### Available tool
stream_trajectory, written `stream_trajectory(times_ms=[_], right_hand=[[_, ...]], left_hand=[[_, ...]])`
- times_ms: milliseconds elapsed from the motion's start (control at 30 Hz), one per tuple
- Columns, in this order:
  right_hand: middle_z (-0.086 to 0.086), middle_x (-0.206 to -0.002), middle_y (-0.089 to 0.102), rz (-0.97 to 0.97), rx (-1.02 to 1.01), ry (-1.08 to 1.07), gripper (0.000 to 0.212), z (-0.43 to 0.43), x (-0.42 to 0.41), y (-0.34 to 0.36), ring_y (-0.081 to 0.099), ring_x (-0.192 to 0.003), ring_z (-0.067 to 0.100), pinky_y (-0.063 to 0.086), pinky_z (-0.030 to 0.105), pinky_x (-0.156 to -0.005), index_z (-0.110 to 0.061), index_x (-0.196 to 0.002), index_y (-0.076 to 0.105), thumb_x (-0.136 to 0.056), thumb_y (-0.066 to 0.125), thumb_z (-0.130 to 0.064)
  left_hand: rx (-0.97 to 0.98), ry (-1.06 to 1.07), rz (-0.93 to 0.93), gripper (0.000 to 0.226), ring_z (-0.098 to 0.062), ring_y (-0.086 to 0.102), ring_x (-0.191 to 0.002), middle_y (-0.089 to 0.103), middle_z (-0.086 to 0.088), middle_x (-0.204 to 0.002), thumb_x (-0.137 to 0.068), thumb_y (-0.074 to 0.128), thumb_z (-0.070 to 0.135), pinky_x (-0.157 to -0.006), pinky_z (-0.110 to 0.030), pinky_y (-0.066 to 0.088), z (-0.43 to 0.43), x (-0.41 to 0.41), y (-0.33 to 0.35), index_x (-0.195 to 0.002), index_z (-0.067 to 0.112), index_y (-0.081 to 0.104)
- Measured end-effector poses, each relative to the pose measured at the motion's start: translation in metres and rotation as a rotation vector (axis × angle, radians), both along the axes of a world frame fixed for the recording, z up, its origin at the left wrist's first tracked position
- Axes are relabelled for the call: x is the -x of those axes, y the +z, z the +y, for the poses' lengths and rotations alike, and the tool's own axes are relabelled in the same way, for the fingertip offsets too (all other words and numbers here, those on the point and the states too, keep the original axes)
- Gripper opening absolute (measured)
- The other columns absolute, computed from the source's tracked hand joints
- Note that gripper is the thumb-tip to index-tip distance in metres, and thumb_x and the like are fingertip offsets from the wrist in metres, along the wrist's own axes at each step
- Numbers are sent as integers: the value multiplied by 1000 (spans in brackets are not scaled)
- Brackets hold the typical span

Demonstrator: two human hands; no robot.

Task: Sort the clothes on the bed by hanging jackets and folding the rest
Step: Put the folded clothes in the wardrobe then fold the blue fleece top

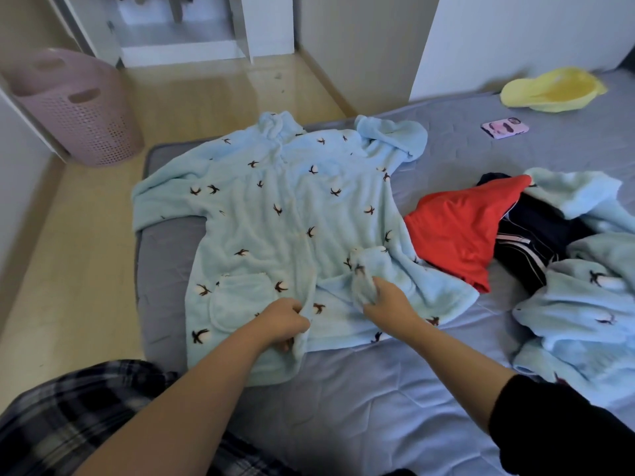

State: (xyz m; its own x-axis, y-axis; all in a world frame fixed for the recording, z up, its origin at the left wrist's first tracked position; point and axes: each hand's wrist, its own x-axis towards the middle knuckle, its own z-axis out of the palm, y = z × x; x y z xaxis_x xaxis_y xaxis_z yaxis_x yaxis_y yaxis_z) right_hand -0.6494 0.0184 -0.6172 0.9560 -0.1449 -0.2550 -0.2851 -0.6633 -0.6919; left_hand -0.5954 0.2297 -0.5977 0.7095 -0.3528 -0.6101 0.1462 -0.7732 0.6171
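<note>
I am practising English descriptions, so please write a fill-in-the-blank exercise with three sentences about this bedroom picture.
1. The left hand and right hand grip the fleece top, whose colour is pale ____.
2. The plain garment lying just right of it is ____.
3. The laundry basket stands on the ____.
Missing words: blue; red; floor.

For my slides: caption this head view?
Person's left hand and right hand grip a light-blue fleece top spread on the bed.
</note>
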Motion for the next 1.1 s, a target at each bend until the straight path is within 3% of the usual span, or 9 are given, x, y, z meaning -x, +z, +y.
stream_trajectory(times_ms=[167, 267, 333, 467, 600, 700, 833, 967, 1100], right_hand=[[-10, -102, 69, 444, 363, 720, 26, -12, 10, 9, 61, -94, 11, 50, 25, -86, -21, -99, 72, -84, 54, -10], [7, -94, 66, 252, 412, 483, 18, -4, 2, 7, 57, -84, 24, 44, 28, -71, -11, -85, 62, -92, 48, -19], [7, -103, 61, -15, 407, 332, 18, 6, -3, 2, 54, -95, 23, 41, 28, -76, -12, -102, 63, -95, 48, -19], [9, -111, 54, 271, 575, 640, 27, 24, -3, -10, 55, -101, 29, 46, 37, -78, -12, -113, 63, -91, 48, -12], [5, -85, 57, 259, 589, 433, 15, 41, -34, 2, 52, -75, 22, 40, 31, -64, -10, -81, 55, -91, 45, -13], [4, -85, 52, 131, 397, 173, 16, 60, -53, -1, 50, -78, 23, 40, 30, -67, -13, -89, 50, -95, 40, -25], [8, -96, 52, 301, 112, 15, 31, 77, -62, -16, 50, -84, 22, 41, 28, -64, -9, -111, 49, -94, 49, -34], [12, -116, 57, 258, 141, 4, 31, 70, -62, -23, 56, -104, 29, 48, 35, -86, -8, -121, 51, -92, 45, -17], [14, -114, 60, 459, 314, 112, 34, 51, -68, -15, 60, -103, 29, 47, 31, -79, 0, -124, 52, -93, 48, -12]], left_hand=[[-67, -306, -39, 13, -14, 49, -63, 51, 0, -73, -84, 47, 13, -55, -24, 39, -2, 2, -13, -72, 18, 45], [-95, -298, -115, 16, -18, 58, -78, 58, 2, -85, -92, 46, 31, -67, -28, 44, -2, 8, -27, -81, 22, 54], [-129, -242, -318, 21, -21, 57, -99, 59, 3, -101, -95, 45, 36, -80, -29, 42, -2, 7, -33, -95, 24, 62], [-107, -500, -231, 43, -19, 39, -134, 44, -1, -145, -96, 48, 25, -110, -25, 28, 6, 7, -38, -138, 22, 50], [48, -21, -425, 37, -22, 43, -131, 52, -9, -138, -89, 52, 1, -106, -18, 26, 29, -12, -31, -123, 10, 63], [-231, 246, -594, 48, -31, 33, -135, 38, -15, -147, -88, 52, 10, -111, -37, 27, 60, -35, -27, -136, 11, 51], [-189, 606, -266, 68, -35, 30, -136, 31, -14, -150, -92, 54, 30, -109, -48, 30, 95, -46, -35, -149, 13, 21], [115, 846, -88, 61, -35, 44, -127, 43, -19, -142, -91, 60, 24, -105, -45, 38, 94, -53, -36, -142, 2, 34], [-118, 502, 330, 55, -35, 49, -126, 47, -21, -139, -92, 63, 23, -105, -45, 41, 97, -47, -31, -136, -3, 42]])
